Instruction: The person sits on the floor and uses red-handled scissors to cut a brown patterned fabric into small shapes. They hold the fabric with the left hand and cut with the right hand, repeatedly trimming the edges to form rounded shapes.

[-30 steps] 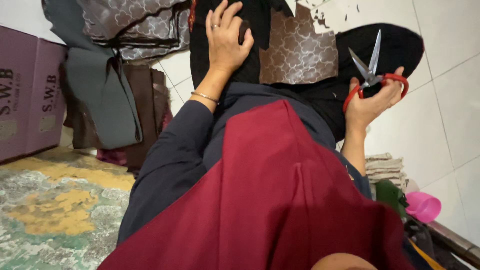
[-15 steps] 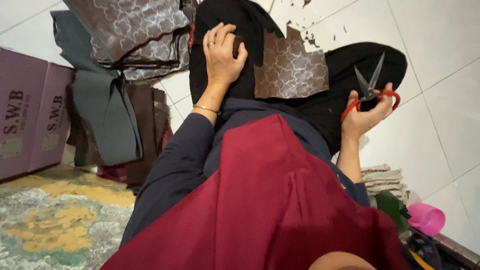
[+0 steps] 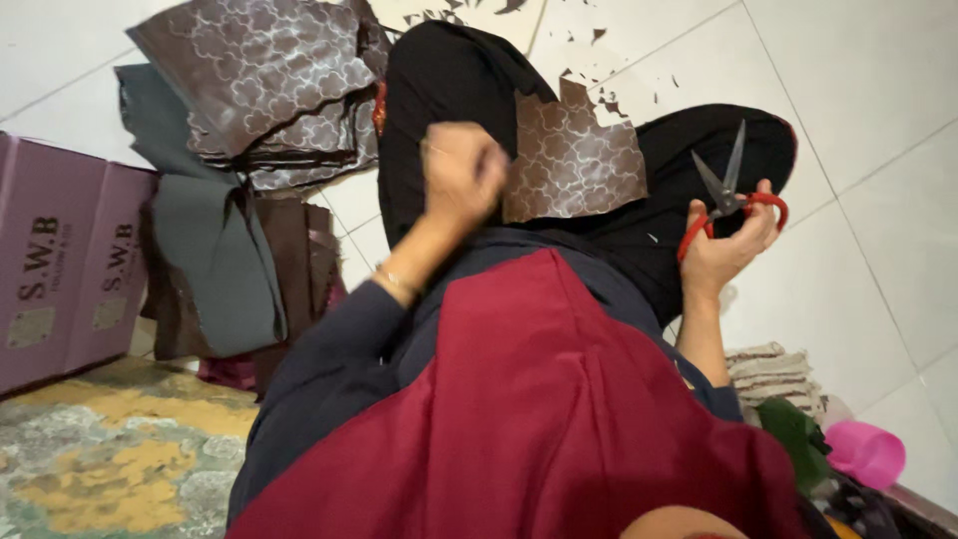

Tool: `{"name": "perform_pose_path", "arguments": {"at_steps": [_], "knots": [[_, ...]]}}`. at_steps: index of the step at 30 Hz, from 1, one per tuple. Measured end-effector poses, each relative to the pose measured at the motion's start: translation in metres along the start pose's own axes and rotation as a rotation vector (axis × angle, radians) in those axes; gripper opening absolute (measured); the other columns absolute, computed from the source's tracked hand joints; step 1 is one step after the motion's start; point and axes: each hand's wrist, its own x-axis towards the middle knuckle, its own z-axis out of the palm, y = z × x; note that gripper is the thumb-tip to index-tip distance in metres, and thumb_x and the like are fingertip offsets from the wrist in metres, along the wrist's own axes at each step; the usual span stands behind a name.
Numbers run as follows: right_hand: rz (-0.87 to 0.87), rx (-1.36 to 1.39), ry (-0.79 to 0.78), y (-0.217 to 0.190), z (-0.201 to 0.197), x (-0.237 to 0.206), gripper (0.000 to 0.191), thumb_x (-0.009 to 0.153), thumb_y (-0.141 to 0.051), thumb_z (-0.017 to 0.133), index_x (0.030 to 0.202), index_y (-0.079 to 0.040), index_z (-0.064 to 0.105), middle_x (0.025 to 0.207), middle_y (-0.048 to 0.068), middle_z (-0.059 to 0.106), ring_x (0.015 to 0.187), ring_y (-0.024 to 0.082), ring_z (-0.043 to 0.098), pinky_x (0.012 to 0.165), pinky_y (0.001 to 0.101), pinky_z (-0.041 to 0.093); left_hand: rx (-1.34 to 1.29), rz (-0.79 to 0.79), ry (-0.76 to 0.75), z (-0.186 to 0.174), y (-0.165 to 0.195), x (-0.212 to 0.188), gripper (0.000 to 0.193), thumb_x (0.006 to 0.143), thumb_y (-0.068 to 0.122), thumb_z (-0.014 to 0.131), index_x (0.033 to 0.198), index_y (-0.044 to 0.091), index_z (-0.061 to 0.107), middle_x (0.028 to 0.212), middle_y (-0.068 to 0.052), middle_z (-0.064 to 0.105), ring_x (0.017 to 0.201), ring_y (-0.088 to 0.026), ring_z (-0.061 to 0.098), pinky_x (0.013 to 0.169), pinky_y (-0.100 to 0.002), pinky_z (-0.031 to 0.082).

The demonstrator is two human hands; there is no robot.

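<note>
Scissors up, patterned piece on our lap

Scissors (image 3: 726, 195) with red handles sit in our right hand (image 3: 728, 245), fingers hooked through the loops and closed on them, blades parted and pointing up and away from the hand. They touch no fabric at this moment. Our left hand (image 3: 461, 175) is blurred; it looks curled over the near edge of the brown patterned piece (image 3: 574, 160), but we cannot tell whether it is gripping the piece or only pressing on it.

That piece lies across our black-clad legs, just beside the left hand and between the two hands. Its upper edge looks ragged, and small brown scraps (image 3: 599, 70) are strewn over the white floor tiles (image 3: 878, 130) beyond it, so we judge that some trimming is done. With the blades lifted clear, no cut is under way.

Past the left hand, on its outer side, a heap of the same patterned material (image 3: 254, 80) lies over grey cloth (image 3: 200, 250), apparently whole, which suggests much is uncut. Further out stands a purple box (image 3: 60, 260). Behind the right hand, near our elbow, are folded pale cloths (image 3: 773, 374) and a pink cup (image 3: 866, 451).
</note>
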Motion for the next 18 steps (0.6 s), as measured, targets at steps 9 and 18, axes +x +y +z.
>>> {"name": "perform_pose_path", "arguments": {"at_steps": [9,18], "knots": [[0.035,0.027,-0.060,-0.009,-0.003,0.013,0.059,0.092,-0.012,0.091,0.134,0.000,0.052,0.158,0.018,0.051,0.136,0.037,0.045,0.116,0.0457,0.039,-0.058,-0.129,-1.112,0.059,0.020,-0.016,0.034,0.095,0.032,0.061,0.102,-0.001,0.066,0.097,-0.027,0.071,0.095,-0.046,0.068,0.080,-0.055,0.053],[-0.007,-0.025,-0.084,-0.018,-0.003,-0.001,0.063,0.089,-0.012,0.093,0.135,0.001,0.051,0.158,0.017,0.052,0.136,0.038,0.043,0.116,0.0474,0.036,0.019,0.013,-1.474,0.058,0.039,-0.018,0.046,0.087,0.036,0.063,0.110,-0.003,0.072,0.112,-0.027,0.070,0.106,-0.043,0.068,0.086,-0.050,0.055]]}}
